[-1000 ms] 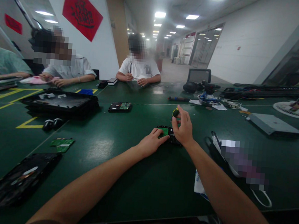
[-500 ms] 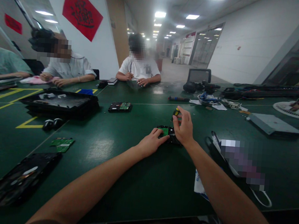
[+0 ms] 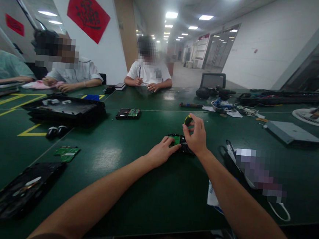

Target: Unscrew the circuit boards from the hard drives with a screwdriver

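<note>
In front of me on the green table lies a small black hard drive [image 3: 185,148] with a green circuit board on its upper face. My left hand [image 3: 162,151] grips its left side, thumb and fingers resting on the board and edge. A short screwdriver [image 3: 188,119] with a yellow and black handle stands nearly upright over the drive, pinched in the fingers of my right hand [image 3: 196,135]. The screwdriver's tip is hidden or too small to make out. Parts of the drive are covered by both hands.
Another hard drive [image 3: 128,113] lies farther off, left of centre. At left are a loose green circuit board [image 3: 67,153], a black casing [image 3: 22,191] and a black tray [image 3: 63,106]. To the right lie a grey metal box [image 3: 293,133] and a lanyard [image 3: 230,149]. Several people sit opposite.
The right hand's fingers have shifted slightly around the screwdriver handle, and the handle's tilt looks a little different. My left hand and the hard drive stay in place.
</note>
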A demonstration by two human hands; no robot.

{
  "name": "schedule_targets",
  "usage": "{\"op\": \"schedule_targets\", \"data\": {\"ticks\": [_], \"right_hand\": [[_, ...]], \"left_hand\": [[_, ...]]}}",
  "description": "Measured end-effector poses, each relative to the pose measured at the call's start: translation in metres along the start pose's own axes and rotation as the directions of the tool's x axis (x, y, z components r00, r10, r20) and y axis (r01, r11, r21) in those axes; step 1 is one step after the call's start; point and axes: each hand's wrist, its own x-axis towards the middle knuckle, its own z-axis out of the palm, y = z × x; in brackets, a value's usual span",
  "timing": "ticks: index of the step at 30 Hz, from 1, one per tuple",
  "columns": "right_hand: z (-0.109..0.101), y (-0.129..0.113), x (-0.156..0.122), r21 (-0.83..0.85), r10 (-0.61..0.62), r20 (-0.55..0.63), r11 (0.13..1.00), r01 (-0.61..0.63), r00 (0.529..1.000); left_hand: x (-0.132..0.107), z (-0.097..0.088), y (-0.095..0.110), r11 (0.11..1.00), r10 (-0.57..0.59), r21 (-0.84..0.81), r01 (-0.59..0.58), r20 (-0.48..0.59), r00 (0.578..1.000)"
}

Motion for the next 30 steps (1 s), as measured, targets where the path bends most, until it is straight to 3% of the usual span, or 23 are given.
{"op": "schedule_targets", "data": {"ticks": [30], "right_hand": [[0.0003,0.0020,0.0001,-0.014,0.007,0.036,1.000,-0.007,0.999]], "left_hand": [[0.0009,-0.0009,0.0011,1.000,-0.005,0.009,0.005,-0.004,1.000]]}}
